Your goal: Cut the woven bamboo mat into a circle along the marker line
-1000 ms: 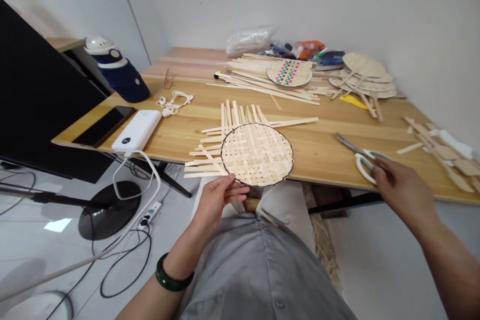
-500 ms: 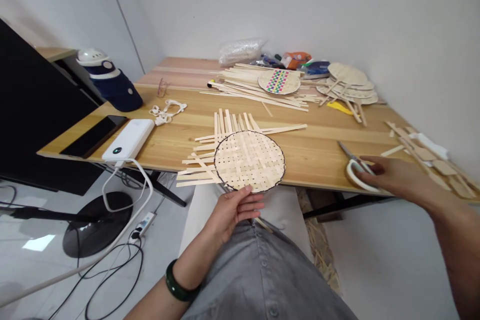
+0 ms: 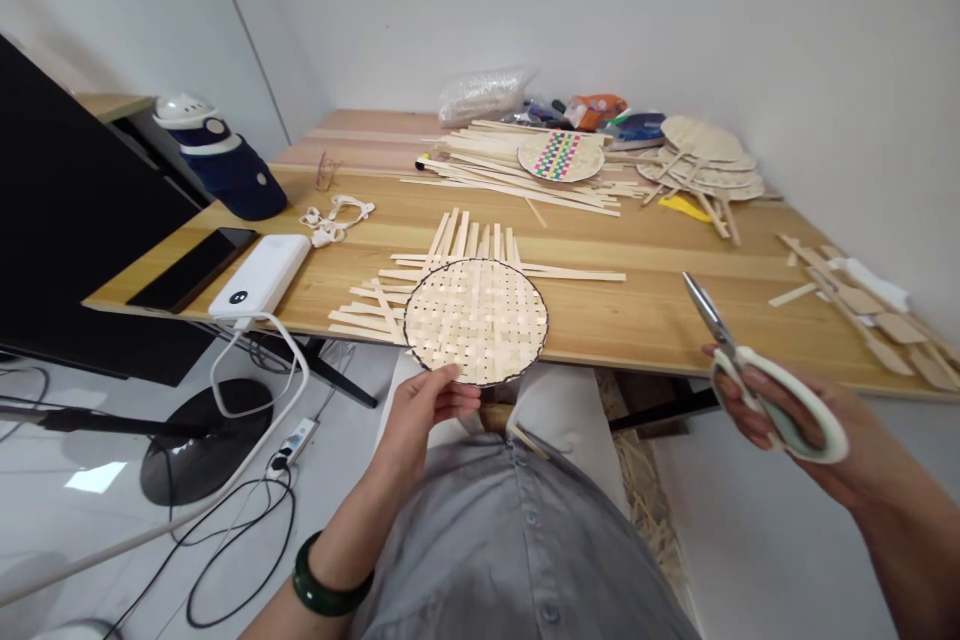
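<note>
Left hand (image 3: pixel 427 410) grips woven bamboo disc (image 3: pixel 476 320); right hand (image 3: pixel 817 470) holds scissors (image 3: pixel 729 345).

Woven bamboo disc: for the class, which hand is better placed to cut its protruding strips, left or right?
Right, probably: the right hand grips the scissors by their handles, while the left hand holds the woven bamboo disc at its edge.

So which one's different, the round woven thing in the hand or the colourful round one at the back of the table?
The woven bamboo disc in the left hand is plain and pale, while the far disc has a pink, green and purple checked middle. The bamboo disc is held up by that hand, while the far disc lies on a pile of strips. Both are round and woven.
</note>
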Available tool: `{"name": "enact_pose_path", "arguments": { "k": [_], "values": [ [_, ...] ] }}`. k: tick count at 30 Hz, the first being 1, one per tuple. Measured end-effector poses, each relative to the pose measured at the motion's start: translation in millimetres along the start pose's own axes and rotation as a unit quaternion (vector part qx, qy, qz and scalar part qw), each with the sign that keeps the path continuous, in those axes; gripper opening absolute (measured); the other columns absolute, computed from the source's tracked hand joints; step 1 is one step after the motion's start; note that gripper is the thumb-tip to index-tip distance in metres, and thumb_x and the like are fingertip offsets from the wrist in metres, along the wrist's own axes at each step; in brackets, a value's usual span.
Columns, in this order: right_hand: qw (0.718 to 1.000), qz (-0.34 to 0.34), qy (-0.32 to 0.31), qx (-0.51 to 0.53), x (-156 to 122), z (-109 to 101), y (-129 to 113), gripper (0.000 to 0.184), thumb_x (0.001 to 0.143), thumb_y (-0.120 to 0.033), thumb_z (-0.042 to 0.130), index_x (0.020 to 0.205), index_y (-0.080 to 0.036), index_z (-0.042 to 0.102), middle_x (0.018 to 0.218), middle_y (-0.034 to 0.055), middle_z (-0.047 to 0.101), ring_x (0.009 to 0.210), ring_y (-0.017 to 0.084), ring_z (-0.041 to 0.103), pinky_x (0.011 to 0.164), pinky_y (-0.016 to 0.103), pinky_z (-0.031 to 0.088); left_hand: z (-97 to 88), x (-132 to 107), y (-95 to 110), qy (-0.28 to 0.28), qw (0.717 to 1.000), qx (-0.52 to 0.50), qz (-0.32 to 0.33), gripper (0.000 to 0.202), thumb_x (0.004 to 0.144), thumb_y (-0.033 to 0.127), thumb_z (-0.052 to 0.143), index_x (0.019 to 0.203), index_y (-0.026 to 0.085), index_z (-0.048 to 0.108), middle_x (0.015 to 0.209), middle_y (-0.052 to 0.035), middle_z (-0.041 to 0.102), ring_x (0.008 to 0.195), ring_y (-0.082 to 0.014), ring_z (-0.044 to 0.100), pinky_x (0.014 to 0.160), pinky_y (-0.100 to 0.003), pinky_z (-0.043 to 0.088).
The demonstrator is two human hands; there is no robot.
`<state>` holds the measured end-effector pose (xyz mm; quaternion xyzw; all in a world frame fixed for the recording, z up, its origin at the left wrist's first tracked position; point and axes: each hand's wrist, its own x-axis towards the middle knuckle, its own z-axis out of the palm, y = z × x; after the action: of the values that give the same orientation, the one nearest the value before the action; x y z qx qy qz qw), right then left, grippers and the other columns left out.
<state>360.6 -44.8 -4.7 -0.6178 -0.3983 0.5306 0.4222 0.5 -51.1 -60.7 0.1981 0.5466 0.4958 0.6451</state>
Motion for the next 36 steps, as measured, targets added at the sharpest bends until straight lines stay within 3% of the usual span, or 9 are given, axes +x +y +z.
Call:
{"name": "enact_pose_path", "arguments": {
  "k": [4,8,15,19,22,25,27,31,36],
  "values": [
    [1.000,0.022,-0.004,0.002,1.2,13.8,7.3,0.046,0.062,-0.051,0.087,0.093,-0.021,0.072,0.076,0.0035,0.058,0.054,0.012,0.048,0.045,0.027,0.042,-2.4,-4.6,-7.9,-0.015,0.999,-0.032,-0.003,0.028,0.080,0.037,0.075,0.084,0.009,0.073,0.083,-0.0137,0.079,0.072,-0.0221,0.076,0.065,-0.029,0.064],
    [0.999,0.033,-0.033,-0.004,-1.1,30.8,11.9,0.044,0.061,-0.049,0.088,0.093,-0.021,0.073,0.072,0.0025,0.059,0.054,0.012,0.048,0.046,0.026,0.041,14.1,-4.8,-16.2,-0.039,0.996,-0.079,-0.029,0.021,0.084,0.031,0.071,0.086,0.009,0.070,0.089,-0.0180,0.079,0.087,-0.0273,0.077,0.076,-0.034,0.064],
    [0.997,0.047,-0.060,-0.005,-5.0,51.6,25.2,0.051,0.058,-0.048,0.089,0.098,-0.021,0.073,0.074,0.0025,0.060,0.054,0.012,0.048,0.047,0.026,0.042,39.3,-1.9,-15.6,-0.026,0.995,-0.091,-0.008,0.015,0.086,0.017,0.066,0.095,0.007,0.072,0.089,-0.0141,0.080,0.082,-0.0249,0.077,0.075,-0.032,0.064],
    [0.995,0.049,-0.085,-0.009,-8.2,53.4,32.5,0.054,0.062,-0.049,0.088,0.104,-0.021,0.072,0.073,0.0013,0.059,0.054,0.011,0.047,0.048,0.025,0.041,32.5,-4.6,-9.6,-0.047,0.997,-0.053,-0.030,0.013,0.082,0.015,0.068,0.085,0.005,0.076,0.076,-0.0148,0.079,0.072,-0.0261,0.077,0.067,-0.031,0.064],
    [0.990,0.009,-0.140,0.013,-17.6,53.1,34.2,0.050,0.072,-0.052,0.082,0.111,-0.024,0.068,0.078,0.0017,0.058,0.061,0.013,0.052,0.055,0.028,0.047,19.2,-5.0,-7.8,-0.033,0.998,-0.037,-0.032,0.009,0.076,0.014,0.072,0.077,0.006,0.076,0.070,-0.0129,0.078,0.063,-0.0232,0.075,0.061,-0.029,0.063],
    [0.977,-0.035,-0.209,0.000,-30.6,53.4,34.5,0.054,0.073,-0.061,0.077,0.112,-0.025,0.065,0.089,0.0051,0.060,0.079,0.020,0.060,0.072,0.035,0.053,9.8,-7.8,-11.0,-0.003,0.998,-0.056,-0.013,0.016,0.080,0.022,0.071,0.085,0.008,0.076,0.085,-0.0114,0.081,0.074,-0.0212,0.075,0.066,-0.027,0.064],
    [0.971,-0.028,-0.236,-0.020,-38.6,55.8,35.4,0.059,0.072,-0.066,0.075,0.112,-0.024,0.063,0.092,0.0063,0.060,0.084,0.022,0.060,0.077,0.038,0.053,10.5,-12.5,-15.8,-0.008,0.997,-0.077,-0.015,0.023,0.083,0.030,0.070,0.094,0.010,0.076,0.098,-0.0121,0.080,0.085,-0.0231,0.076,0.073,-0.031,0.065],
    [0.976,0.046,-0.206,-0.059,-45.8,69.9,37.2,0.055,0.074,-0.064,0.074,0.106,-0.021,0.060,0.077,0.0002,0.054,0.063,0.015,0.054,0.061,0.032,0.051,28.6,-20.7,-26.1,-0.045,0.991,-0.108,-0.061,0.030,0.085,0.030,0.070,0.097,0.004,0.074,0.105,-0.0213,0.078,0.094,-0.0279,0.076,0.082,-0.033,0.064],
    [0.986,0.065,-0.137,-0.076,-38.7,93.9,31.0,0.058,0.059,-0.062,0.083,0.093,-0.020,0.060,0.066,-0.0041,0.051,0.050,0.010,0.045,0.048,0.026,0.041,52.3,-19.2,-28.5,-0.015,0.988,-0.133,-0.073,0.018,0.089,0.018,0.066,0.101,0.006,0.071,0.100,-0.0189,0.079,0.092,-0.0253,0.077,0.083,-0.032,0.064]
  ]
}}
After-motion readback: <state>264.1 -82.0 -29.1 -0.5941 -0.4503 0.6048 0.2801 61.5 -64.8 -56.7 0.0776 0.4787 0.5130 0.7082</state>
